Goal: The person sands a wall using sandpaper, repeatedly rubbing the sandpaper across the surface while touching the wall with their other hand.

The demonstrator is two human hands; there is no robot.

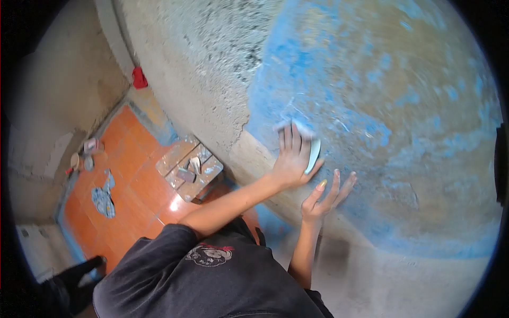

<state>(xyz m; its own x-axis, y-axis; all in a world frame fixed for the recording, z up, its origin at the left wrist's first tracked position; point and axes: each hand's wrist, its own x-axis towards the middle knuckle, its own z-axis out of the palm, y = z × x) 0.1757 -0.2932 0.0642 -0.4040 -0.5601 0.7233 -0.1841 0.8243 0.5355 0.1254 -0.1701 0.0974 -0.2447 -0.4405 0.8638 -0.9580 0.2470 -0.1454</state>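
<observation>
My left hand [295, 159] lies pressed on the wall [366, 95], fingers together. Under its palm and fingers is a pale folded sheet [313, 157], perhaps sandpaper; one curved edge sticks out beside the thumb and a white part shows past the fingertips. Most of that sheet is hidden by the hand. Lower and to the right, my right hand [326, 200] has its fingers spread, nothing in it. It is close to the wall, but whether the fingertips touch is unclear. Whitish dust coats its fingertips. Worn blue paint and grey-brown patches cover this stretch of wall, with scratches above the left hand.
A paint-spotted wooden stool [172, 160] with small tools on it stands left, by the wall. On the orange tiled floor [132, 183] lie a rag [102, 201] and several small containers [89, 162]. Something red [139, 78] is in the corner. A dark shape [74, 278] shows lower left.
</observation>
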